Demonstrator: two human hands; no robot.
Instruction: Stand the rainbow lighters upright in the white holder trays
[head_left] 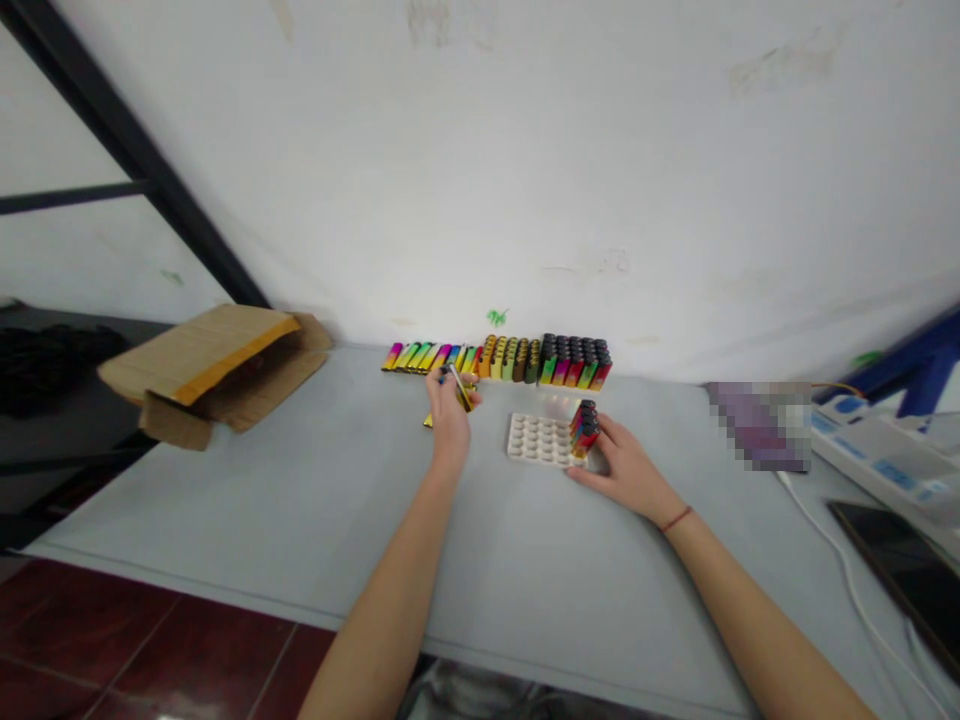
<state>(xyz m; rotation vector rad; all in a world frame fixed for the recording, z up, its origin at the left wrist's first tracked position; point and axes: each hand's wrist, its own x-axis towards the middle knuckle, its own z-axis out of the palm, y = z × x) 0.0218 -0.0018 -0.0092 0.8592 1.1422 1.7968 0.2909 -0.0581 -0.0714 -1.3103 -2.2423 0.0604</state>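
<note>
My left hand (450, 415) is closed around a shiny gold lighter (463, 392) with a dark edge, partly hidden by the fingers. Just beside that hand, a bit of gold (428, 421) shows at the table. To the right lies a white tray (525, 451) with rows of round hollows. A short row of black-topped, multicoloured lighters (584, 430) stands upright at its right end. My right hand (626, 468) grips that end of the tray, thumb at the near corner and fingers against the lighters' right side.
Behind the hands, colourful lighters (420, 357) lie in a row near the wall. Yellow-brown lighters (510, 358) and a black-topped block of lighters (576, 362) stand beside them. An open cardboard box (225, 365) sits left. A phone (900, 560), white cable (832, 540) and power strip (885, 465) lie right.
</note>
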